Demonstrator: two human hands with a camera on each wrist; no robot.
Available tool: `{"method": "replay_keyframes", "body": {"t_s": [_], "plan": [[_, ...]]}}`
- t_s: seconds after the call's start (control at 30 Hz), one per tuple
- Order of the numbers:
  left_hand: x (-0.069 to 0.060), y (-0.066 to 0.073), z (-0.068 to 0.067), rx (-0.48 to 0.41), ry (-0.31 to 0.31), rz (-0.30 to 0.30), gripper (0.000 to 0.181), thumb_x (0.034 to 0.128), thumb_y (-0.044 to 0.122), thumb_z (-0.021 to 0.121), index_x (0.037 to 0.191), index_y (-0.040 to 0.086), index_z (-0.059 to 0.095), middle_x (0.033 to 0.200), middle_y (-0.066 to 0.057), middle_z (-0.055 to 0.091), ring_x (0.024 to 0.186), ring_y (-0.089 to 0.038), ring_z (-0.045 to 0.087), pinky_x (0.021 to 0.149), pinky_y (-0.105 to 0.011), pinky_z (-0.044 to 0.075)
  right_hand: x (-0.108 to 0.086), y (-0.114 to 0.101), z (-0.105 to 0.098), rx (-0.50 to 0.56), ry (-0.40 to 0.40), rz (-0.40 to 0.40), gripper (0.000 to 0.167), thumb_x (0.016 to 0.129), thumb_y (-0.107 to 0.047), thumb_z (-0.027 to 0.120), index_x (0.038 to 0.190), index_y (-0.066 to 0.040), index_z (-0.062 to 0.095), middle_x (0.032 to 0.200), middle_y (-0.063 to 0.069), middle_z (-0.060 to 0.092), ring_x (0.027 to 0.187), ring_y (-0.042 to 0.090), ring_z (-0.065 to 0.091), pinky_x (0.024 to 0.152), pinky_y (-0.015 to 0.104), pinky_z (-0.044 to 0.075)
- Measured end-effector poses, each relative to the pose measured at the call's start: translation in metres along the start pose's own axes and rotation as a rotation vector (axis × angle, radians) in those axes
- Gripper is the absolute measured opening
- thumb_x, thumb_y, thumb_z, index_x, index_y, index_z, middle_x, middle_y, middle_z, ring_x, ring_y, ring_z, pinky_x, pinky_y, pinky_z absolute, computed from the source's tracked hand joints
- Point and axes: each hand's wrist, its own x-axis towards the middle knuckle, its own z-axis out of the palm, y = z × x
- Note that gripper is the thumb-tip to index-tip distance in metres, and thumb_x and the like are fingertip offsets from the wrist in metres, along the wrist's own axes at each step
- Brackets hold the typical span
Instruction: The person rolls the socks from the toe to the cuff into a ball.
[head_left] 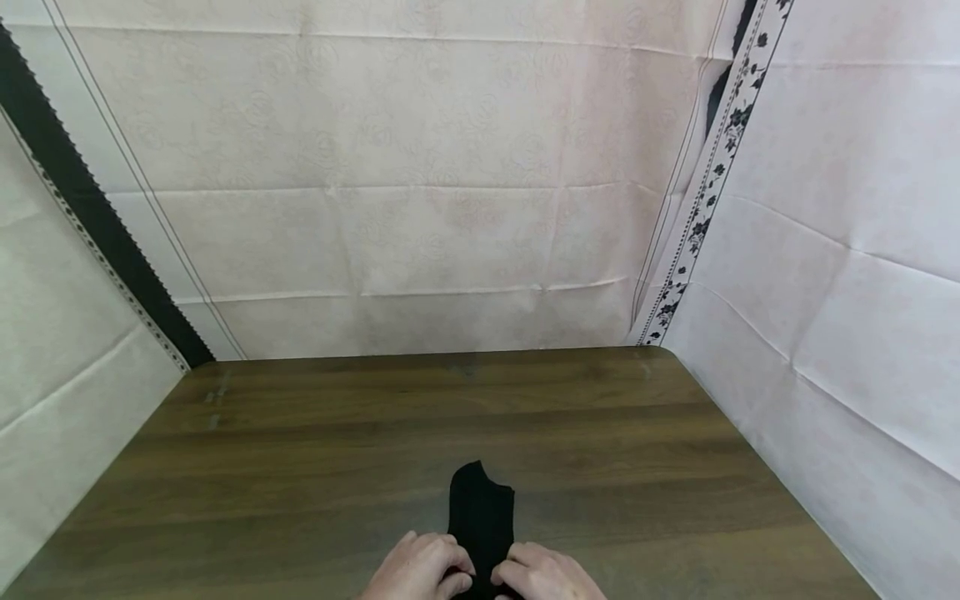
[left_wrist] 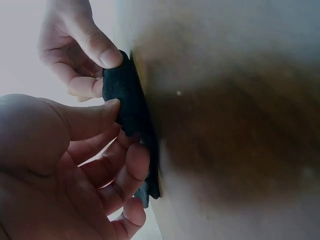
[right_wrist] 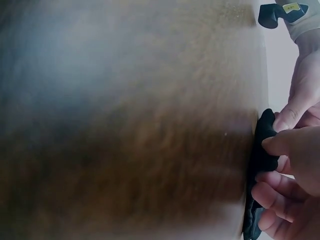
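A narrow piece of black cloth, sock-like in outline (head_left: 482, 512), lies on the wooden table near its front edge, its far end rounded on one side and notched on the other. My left hand (head_left: 426, 568) pinches the near part from the left, thumb against curled fingers. From the right, my right hand (head_left: 549, 572) grips the same part. In the left wrist view the near end of the cloth (left_wrist: 129, 97) looks folded or rolled into a thick edge between both thumbs and fingers. The right wrist view shows the cloth (right_wrist: 264, 150) along the table edge, partly hidden by fingers.
The brown wooden table (head_left: 322, 467) stretches beyond the hands. Pale creased sheets (head_left: 450, 242) hang behind it and along both sides, with a black strip (head_left: 97, 200) at the left corner. A dark device with a yellow label (right_wrist: 284, 14) sits on the left wrist.
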Motion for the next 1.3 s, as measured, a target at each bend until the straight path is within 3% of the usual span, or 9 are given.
{"method": "replay_keyframes", "body": {"t_s": [0.33,0.63,0.8,1.07,1.3], "plan": [[-0.0042,0.0051,-0.0004,-0.210,0.039,-0.025,0.010,0.0891,0.016,0.076,0.097,0.020,0.073,0.080,0.017,0.051,0.065,-0.001,0.047,0.060,-0.024,0.041,0.0016,0.0054,0.0033,-0.065,-0.033,0.007,0.010,0.100,-0.025,0.065,0.100,-0.016,0.069,0.084,-0.014,0.043,0.069,-0.004,0.036,0.057,0.011,0.035],[-0.0034,0.0067,0.0001,-0.160,0.040,-0.017,0.020,0.0837,0.015,0.082,0.099,0.021,0.071,0.082,0.017,0.051,0.068,0.000,0.047,0.060,-0.024,0.042,0.0039,0.0023,0.0010,-0.020,-0.127,0.141,0.010,0.099,-0.024,0.066,0.100,-0.015,0.070,0.082,-0.016,0.041,0.071,-0.003,0.038,0.059,0.014,0.038],[-0.0030,0.0059,-0.0003,-0.174,0.030,-0.029,0.017,0.0838,0.013,0.081,0.096,0.020,0.072,0.081,0.017,0.052,0.067,0.000,0.047,0.060,-0.024,0.042,0.0044,0.0008,0.0000,-0.010,-0.127,0.154,0.014,0.101,-0.026,0.063,0.101,-0.014,0.070,0.081,-0.016,0.038,0.069,-0.003,0.037,0.058,0.015,0.037],[-0.0020,0.0039,-0.0021,-0.175,-0.001,-0.031,0.007,0.0876,0.011,0.077,0.092,0.017,0.075,0.075,0.018,0.053,0.062,-0.001,0.047,0.059,-0.023,0.042,0.0036,0.0026,-0.0003,-0.019,-0.072,0.092,0.015,0.102,-0.026,0.062,0.101,-0.015,0.072,0.080,-0.016,0.038,0.068,-0.004,0.035,0.056,0.013,0.035],[-0.0003,0.0020,-0.0030,-0.167,-0.020,-0.037,0.004,0.0901,0.011,0.075,0.092,0.014,0.076,0.078,0.015,0.063,0.063,0.000,0.050,0.062,-0.024,0.045,0.0024,0.0056,-0.0001,-0.045,0.146,-0.061,0.009,0.091,-0.017,0.076,0.100,-0.016,0.074,0.088,-0.011,0.051,0.074,-0.003,0.042,0.063,0.008,0.034]]}}
